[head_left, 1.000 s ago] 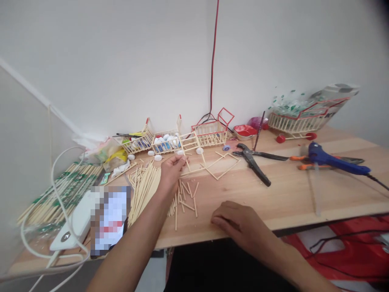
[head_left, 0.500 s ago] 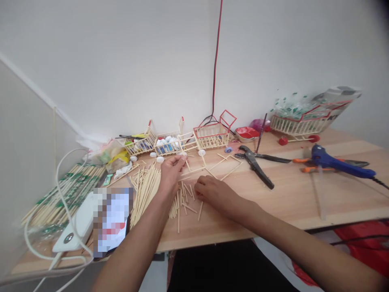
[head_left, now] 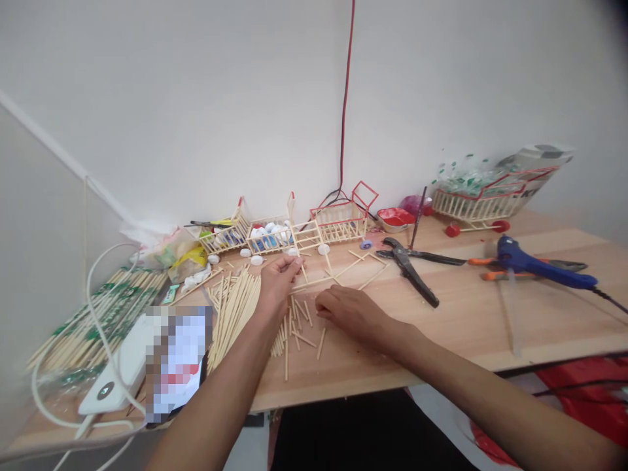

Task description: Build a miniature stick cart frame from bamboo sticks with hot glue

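Note:
My left hand (head_left: pixel 279 282) is closed, with thumb and fingertips pinched on a light frame of thin wooden sticks (head_left: pixel 330 263). This frame stands in front of the small stick-built carts, and my fingers hide part of its left end. Close to the frame's front edge, my right hand (head_left: pixel 347 315) rests low over the table with curled fingers; anything inside them is hidden. Short cut sticks (head_left: pixel 296 320) lie scattered between my hands. A pile of longer sticks (head_left: pixel 235 304) is left of my left hand, partly behind the forearm.
Stick carts (head_left: pixel 343 226) line the wall; a larger one (head_left: pixel 473 206) holds clear bottles. Pliers (head_left: pixel 409 271), a blue glue gun (head_left: pixel 540 263) and a red paint tray (head_left: pixel 395 219) lie right. A phone (head_left: pixel 179 366), white power bank (head_left: pixel 118 366) and packaged sticks (head_left: pixel 105 307) are left.
The view has shifted slightly, so the tools and carts at right sit a little further left. Both hands keep nearly the same pose, the left still pinching the frame.

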Tool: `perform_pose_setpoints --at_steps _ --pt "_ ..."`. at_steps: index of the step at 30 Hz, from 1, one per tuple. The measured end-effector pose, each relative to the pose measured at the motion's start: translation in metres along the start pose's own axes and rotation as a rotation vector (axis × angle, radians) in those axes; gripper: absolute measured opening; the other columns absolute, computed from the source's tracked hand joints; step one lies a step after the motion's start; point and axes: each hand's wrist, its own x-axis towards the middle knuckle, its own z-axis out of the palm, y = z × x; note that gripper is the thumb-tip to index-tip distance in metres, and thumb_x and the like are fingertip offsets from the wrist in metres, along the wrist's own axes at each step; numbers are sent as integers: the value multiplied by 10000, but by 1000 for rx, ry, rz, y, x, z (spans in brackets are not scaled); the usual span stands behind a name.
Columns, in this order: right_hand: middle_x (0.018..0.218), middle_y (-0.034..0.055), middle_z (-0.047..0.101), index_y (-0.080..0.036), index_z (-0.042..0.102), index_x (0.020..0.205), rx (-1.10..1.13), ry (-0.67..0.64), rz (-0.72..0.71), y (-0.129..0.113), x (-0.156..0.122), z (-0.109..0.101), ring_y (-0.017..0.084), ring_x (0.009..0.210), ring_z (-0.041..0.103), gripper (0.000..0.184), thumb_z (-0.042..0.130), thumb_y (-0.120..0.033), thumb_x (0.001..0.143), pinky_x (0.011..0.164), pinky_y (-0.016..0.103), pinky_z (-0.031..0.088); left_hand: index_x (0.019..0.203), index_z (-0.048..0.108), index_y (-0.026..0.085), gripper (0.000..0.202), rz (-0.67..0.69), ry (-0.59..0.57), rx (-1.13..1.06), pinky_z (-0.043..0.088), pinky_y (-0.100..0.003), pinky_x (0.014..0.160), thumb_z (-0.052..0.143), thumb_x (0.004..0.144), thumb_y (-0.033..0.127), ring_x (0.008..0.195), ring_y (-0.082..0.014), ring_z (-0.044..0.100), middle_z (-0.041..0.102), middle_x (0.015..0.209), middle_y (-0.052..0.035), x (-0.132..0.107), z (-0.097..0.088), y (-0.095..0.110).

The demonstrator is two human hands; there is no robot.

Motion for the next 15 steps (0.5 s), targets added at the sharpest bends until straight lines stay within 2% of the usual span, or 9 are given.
perform_pose_setpoints --at_steps 4,7,10,15 --pt "783 19 646 -192 602 845 389 388 269 17 -10 -12 139 705 556 99 539 -249 895 669 256 406 679 705 125 316 -30 -41 86 297 -212 520 798 562 403 511 -68 423 619 597 -2 0 -1 -1" --pt "761 12 626 -181 610 893 659 669 411 39 -16 -21 118 633 515 179 557 -351 872 589 237 374 687 697 118 325 -46 -101 142 292 -205 502 790 574 409 493 -67 428 595 567 8 0 -2 -4" --pt "774 12 606 -161 625 962 843 741 480 56 -19 -23 98 582 453 295 574 -426 843 525 227 322 685 683 114 334 -68 -151 164 287 -198 480 782 582 416 475 -65 431 583 551 11 1 -3 -8" --pt "760 -1 579 -163 609 923 939 630 465 52 -17 -19 78 530 383 303 585 -449 824 487 224 283 688 670 114 319 -122 -165 186 316 -197 460 784 571 389 454 -72 453 607 557 0 1 -2 -10"
